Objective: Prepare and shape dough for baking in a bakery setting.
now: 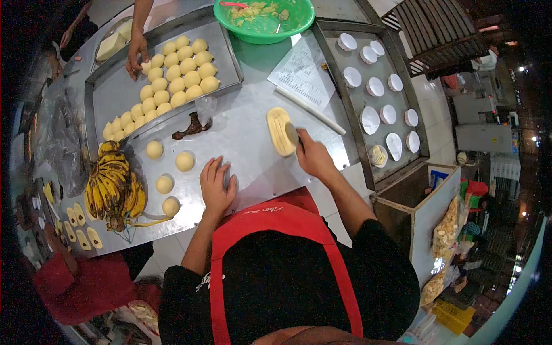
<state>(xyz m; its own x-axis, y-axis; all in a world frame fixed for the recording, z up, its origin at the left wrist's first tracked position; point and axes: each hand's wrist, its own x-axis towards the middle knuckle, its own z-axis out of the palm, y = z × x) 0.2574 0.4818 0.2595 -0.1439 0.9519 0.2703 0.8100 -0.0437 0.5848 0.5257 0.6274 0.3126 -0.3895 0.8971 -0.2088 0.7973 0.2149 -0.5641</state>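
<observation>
On the metal table lies a flattened oval of pale yellow dough [280, 131] with lengthwise slits in its surface. My right hand [314, 156] is closed on a dough cutter [292, 134], seen edge-on as a thin greyish blade against the dough's right side; its exact shape is hard to make out. My left hand [217, 185] rests on the tabletop near the front edge, fingers spread and holding nothing. Several round dough balls sit to its left, the nearest dough ball [184, 161] just beyond the fingertips.
A tray of dough balls [231, 49] stands far left, with another person's hand [137, 56] in it. Bananas [112, 190] lie at left. A green basin [265, 35] is at the back. Right of a rolling pin [310, 110] stands a tray of paper cups [370, 155].
</observation>
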